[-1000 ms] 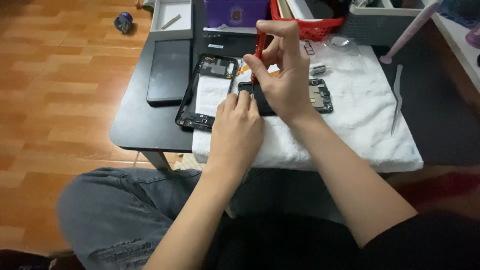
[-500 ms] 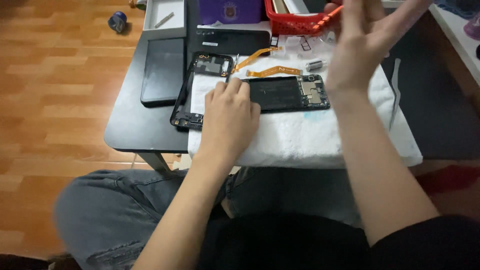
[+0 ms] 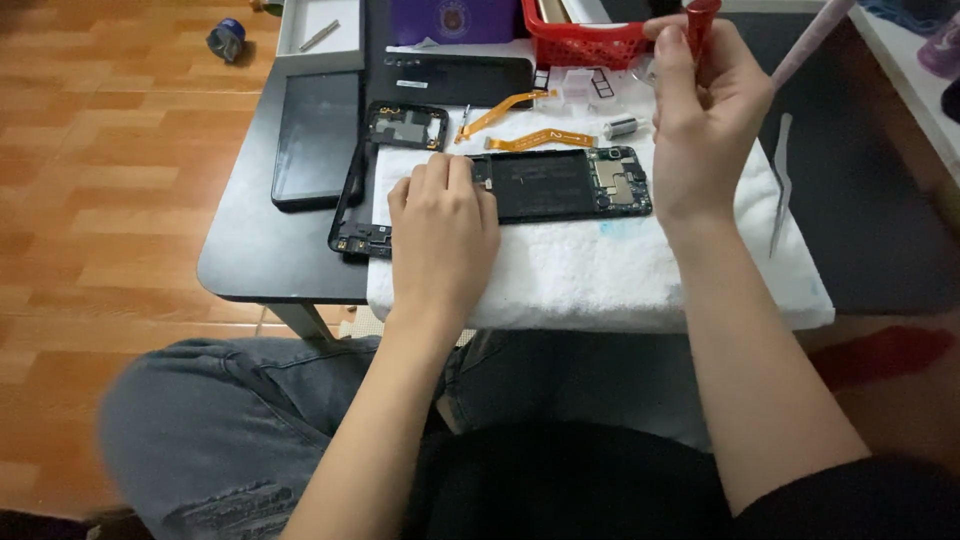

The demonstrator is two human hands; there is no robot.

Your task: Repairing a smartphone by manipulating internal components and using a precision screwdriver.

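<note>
On white towel (image 3: pixel 640 280), left hand (image 3: pixel 440 235) flat, grip open, pressing opened phone (image 3: pixel 500 190); right hand (image 3: pixel 700 120) grip closed on red screwdriver (image 3: pixel 700 20) above

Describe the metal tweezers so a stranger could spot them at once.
Start at the white towel on the black table. At its right edge, beyond the raised right hand, lie the tweezers: thin, silvery, pointing toward the person, unlike the flat orange ribbon cables.

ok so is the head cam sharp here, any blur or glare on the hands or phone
Head view: evenly lit, soft shadows only, no strong glare. The left hand on the opened phone is sharp; the right hand holding the red tool is barely softened. Edges look stretched by the wide lens: the jeans and floor.
</note>
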